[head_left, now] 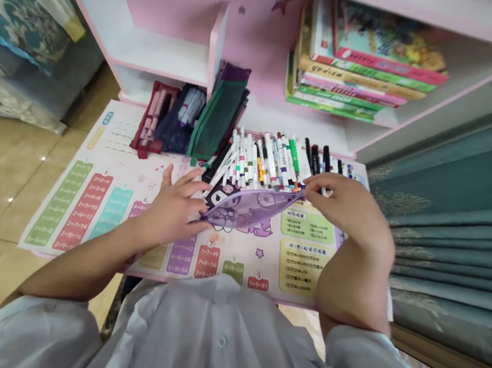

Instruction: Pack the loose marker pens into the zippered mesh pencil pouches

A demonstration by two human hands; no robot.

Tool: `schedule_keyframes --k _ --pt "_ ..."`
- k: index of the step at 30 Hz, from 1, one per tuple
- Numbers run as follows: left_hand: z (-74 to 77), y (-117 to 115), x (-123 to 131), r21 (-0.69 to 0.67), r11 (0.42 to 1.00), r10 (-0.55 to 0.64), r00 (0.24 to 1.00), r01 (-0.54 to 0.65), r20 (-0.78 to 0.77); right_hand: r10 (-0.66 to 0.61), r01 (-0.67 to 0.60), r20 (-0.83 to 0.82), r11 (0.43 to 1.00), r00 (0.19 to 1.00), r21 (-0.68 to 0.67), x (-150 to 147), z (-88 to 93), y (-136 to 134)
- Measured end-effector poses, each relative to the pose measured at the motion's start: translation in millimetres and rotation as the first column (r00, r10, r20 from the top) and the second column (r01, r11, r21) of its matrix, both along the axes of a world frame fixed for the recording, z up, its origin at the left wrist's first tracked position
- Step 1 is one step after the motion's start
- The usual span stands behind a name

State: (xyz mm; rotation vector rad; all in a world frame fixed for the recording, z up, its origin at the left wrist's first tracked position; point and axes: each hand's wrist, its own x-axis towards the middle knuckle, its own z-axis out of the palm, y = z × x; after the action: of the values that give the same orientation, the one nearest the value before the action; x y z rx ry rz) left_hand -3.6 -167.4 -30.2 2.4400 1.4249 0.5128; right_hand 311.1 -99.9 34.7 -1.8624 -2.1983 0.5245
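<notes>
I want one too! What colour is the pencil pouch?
The pencil pouch is purple with cartoon characters, head view.

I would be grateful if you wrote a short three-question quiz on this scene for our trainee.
1. True or false: the right hand pinches a corner of the cartoon-printed purple pouch.
2. Multiple choice: what sits on the shelf at the upper right? A) a teapot B) stacked books C) a shoe
3. Short answer: what is printed on the desk mat?

Key: 1. True 2. B 3. Multiplication tables
</notes>
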Motion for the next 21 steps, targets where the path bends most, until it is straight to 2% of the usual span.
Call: schedule_keyframes --k 5,7,14,21 --pt "0.4 -3.7 4.5 -0.123 0.982 -0.145 0.989 0.145 0.002 0.104 -0.104 0.016 0.994 0.994 0.016 -11.6 -6.9 -1.7" --pt "0.4 -4.1 5.3 -0.148 0.974 -0.168 0.985 0.171 0.032 0.155 -0.155 -0.002 0.988 0.988 0.024 -16.2 -9.7 -2.4" --pt "-6.9 -4.1 11.5 -0.121 0.992 -0.029 0.998 0.035 0.055 0.286 -0.284 -0.022 0.957 0.958 0.057 -34.1 -19.7 -9.1" --pt "-12.1 -10.5 18.7 -0.071 0.997 0.041 0.997 -0.036 0.062 0.392 -0.379 -0.062 0.912 0.918 0.157 -53.1 -30.0 -17.3"
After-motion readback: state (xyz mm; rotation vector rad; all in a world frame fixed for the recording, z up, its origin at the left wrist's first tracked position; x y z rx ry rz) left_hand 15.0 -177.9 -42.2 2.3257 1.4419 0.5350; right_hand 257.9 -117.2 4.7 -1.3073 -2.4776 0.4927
